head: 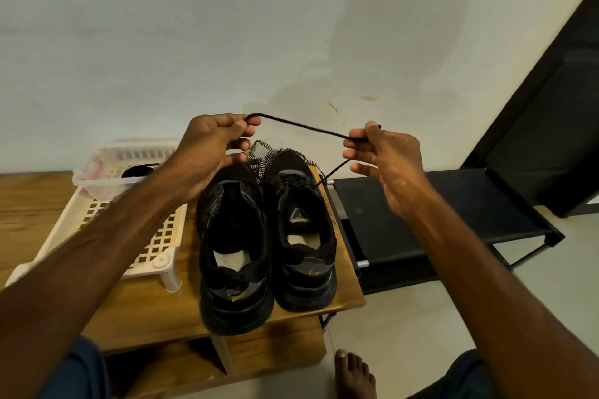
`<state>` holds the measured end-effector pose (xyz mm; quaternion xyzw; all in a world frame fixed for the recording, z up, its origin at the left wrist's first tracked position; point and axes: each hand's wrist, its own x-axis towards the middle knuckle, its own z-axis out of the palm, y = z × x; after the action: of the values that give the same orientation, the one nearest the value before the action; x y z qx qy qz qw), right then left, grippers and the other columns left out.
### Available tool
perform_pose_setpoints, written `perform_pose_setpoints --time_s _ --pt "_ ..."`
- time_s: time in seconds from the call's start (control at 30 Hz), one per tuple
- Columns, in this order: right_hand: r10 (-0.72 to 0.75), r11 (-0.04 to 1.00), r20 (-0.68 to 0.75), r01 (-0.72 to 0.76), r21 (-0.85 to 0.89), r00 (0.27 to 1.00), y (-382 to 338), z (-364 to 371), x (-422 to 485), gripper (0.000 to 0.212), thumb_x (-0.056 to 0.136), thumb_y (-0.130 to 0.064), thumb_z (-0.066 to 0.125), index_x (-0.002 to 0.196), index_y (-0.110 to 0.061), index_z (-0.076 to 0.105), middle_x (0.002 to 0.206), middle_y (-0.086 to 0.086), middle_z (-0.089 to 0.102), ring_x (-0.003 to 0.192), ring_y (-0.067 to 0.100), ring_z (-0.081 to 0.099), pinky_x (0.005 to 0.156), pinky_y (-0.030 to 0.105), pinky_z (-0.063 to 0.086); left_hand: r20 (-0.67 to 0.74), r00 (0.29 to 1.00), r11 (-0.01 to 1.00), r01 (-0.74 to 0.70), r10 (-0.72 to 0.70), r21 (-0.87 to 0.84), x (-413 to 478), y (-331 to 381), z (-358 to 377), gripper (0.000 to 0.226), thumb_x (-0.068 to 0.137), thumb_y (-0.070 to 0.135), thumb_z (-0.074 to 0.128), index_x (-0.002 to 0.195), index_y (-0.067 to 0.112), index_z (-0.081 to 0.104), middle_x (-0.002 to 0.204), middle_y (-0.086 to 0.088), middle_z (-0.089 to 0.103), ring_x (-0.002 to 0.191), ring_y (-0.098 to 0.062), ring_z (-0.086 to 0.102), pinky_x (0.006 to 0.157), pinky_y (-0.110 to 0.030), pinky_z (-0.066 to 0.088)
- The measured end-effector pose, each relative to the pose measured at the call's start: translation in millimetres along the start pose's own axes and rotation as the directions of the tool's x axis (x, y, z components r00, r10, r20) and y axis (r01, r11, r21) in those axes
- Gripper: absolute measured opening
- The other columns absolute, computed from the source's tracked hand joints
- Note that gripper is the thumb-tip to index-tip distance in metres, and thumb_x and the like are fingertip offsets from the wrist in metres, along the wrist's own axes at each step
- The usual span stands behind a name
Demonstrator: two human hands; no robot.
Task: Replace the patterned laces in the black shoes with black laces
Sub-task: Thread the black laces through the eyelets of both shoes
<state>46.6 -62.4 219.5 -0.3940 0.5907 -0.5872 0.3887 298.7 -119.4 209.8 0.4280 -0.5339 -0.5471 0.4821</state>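
Lace, black, spans the gap between two raised, well-apart hands: left hand and right hand each pinch it. It drops to the right shoe. Patterned laces lie at the toes; left shoe alongside, on table.

Left hand and right hand pinch a black lace between them above the black shoes.

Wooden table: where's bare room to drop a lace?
Wooden table: bare at the near edge between white rack and left shoe, and far left of the rack. Black shelf top is bare. Crowded: right shoe sits at the right edge, patterned laces beyond the toes.
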Motion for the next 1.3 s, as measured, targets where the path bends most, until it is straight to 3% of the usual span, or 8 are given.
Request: perform_pose_setpoints --time_s 0.17,0.37,0.47,0.57,0.67,0.87,1.13,1.3 --pt "-0.139 0.855 0.004 0.122 -0.504 0.990 7.5 -10.7 7.2 0.042 0.106 -0.039 0.050 0.081 -0.016 0.075 0.064 0.000 0.072 0.047 0.002 0.058 0.054 0.020 0.045 -0.070 0.980 0.966 -0.168 0.184 0.196 -2.2 -5.7 -3.3 0.018 0.097 0.015 0.068 0.107 0.003 0.075 0.091 -0.007 0.079 0.068 -0.018 0.073 0.060 -0.019 0.057" --pt "0.009 0.584 0.223 0.176 -0.793 0.975 14.3 -6.7 3.1 0.071 0.106 -0.055 0.039 0.057 -0.014 0.071 0.041 -0.009 0.059 0.042 0.005 0.057 0.056 0.023 0.043 0.024 0.962 0.875 -0.257 0.271 0.411 -4.2 -16.4 1.7 0.013 0.093 0.024 0.074 0.094 0.013 0.081 0.080 0.001 0.079 0.061 -0.015 0.071 0.055 -0.022 0.054" --pt "-0.181 0.589 0.286 0.337 -0.735 0.941 14.4 -4.4 3.4 0.054 0.101 -0.051 0.055 0.060 -0.019 0.071 0.050 -0.011 0.064 0.050 0.004 0.059 0.061 0.023 0.045 0.168 0.962 0.861 -0.269 0.216 0.433 -7.8 -21.5 15.2 0.017 0.098 0.022 0.065 0.099 0.011 0.079 0.083 0.001 0.079 0.063 -0.015 0.070 0.054 -0.021 0.054" --pt "-0.307 0.658 0.433 0.518 -0.546 0.847 11.3 4.8 0.2 0.018 0.090 -0.043 0.075 0.094 -0.026 0.077 0.083 -0.014 0.074 0.081 -0.002 0.066 0.073 0.023 0.051 0.202 0.949 0.839 -0.308 0.241 0.449 -13.0 -21.6 24.7 0.023 0.097 0.031 0.067 0.091 0.014 0.080 0.077 0.002 0.078 0.055 -0.014 0.067 0.053 -0.018 0.050" --pt "-0.276 0.700 0.608 0.590 -0.403 0.744 13.0 17.9 -4.8 0.032 0.090 -0.034 0.077 0.122 -0.028 0.072 0.112 -0.016 0.074 0.110 0.000 0.066 0.090 0.029 0.056 0.247 0.933 0.821 -0.350 0.262 0.452 -16.6 -19.4 28.7 0.029 0.097 0.038 0.065 0.084 0.017 0.081 0.070 0.003 0.076 0.049 -0.014 0.062 0.057 -0.016 0.049" --pt "-0.246 0.810 0.589 0.498 -0.311 0.769 16.6 25.6 -4.8 0.016 0.094 -0.013 0.073 0.108 -0.008 0.078 0.090 0.002 0.080 0.075 0.018 0.078 0.078 0.033 0.063 0.242 0.931 0.789 -0.360 0.273 0.498 -18.0 -22.7 32.7 0.036 0.100 0.042 0.060 0.079 0.020 0.079 0.064 0.004 0.073 0.048 -0.009 0.061 0.057 -0.014 0.046" --pt "-0.222 0.796 0.530 0.466 -0.386 0.818 16.3 25.3 -4.9 0.016 0.098 -0.018 0.068 0.108 -0.013 0.080 0.081 -0.003 0.077 0.067 0.011 0.073 0.059 0.026 0.059 0.229 0.928 0.720 -0.372 0.293 0.586 -18.7 -24.8 32.1 0.045 0.103 0.046 0.053 0.076 0.020 0.078 0.061 0.010 0.071 0.054 0.001 0.065 0.068 -0.015 0.047" --pt "-0.200 0.733 0.390 0.402 -0.549 0.899 19.2 15.6 2.7 0.015 0.098 -0.022 0.067 0.103 -0.021 0.081 0.065 -0.017 0.068 0.053 -0.007 0.061 0.058 0.008 0.045 0.139 0.956 0.475 -0.251 0.259 0.843 -19.4 -30.1 30.6 0.051 0.092 0.068 0.055 0.074 0.025 0.077 0.059 0.011 0.068 0.055 -0.005 0.065 0.063 -0.025 0.055"
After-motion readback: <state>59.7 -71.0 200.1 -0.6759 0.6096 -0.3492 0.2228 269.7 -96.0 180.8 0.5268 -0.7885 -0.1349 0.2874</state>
